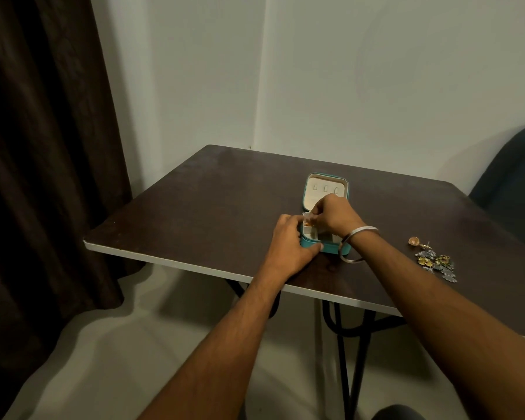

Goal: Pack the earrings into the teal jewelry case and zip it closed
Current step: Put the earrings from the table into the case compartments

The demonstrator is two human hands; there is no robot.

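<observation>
Teal jewelry case [325, 248] open on the dark tabletop [194, 207], lid [326, 190] upright at the rear, cream lining and three small tabs visible inside. Left hand [288, 247] wrapped against the case's near-left corner, fingers pressed to the teal wall, steadying it. Right hand [334, 215] poised over the rear-left compartment, fingertips pinched together on a small gold-coloured earring [307, 223]; exact grip hidden by the fingers. Silver bangle [358, 244] loose on the right wrist, hanging just beside the case's right wall. Remaining earrings [435, 260] grouped near the right edge of the tabletop, well apart from the case: one round gold piece [413, 241] and a cluster of leaf-shaped pieces.

Probable faults from here:
- Early release of the pinch: earring likely to land on the divider or bounce out onto the tabletop.
- Slack left-hand hold: case likely to slide under downward pressure.
- Bangle contact with the case wall or lid on withdrawal: possible tipping or partial closing of the lid.
- Leaf pieces appear interlocked: risk of snagging and dragging one off the nearby edge on pickup.
- Protruding earring posts: possible jamming of the zip.
</observation>
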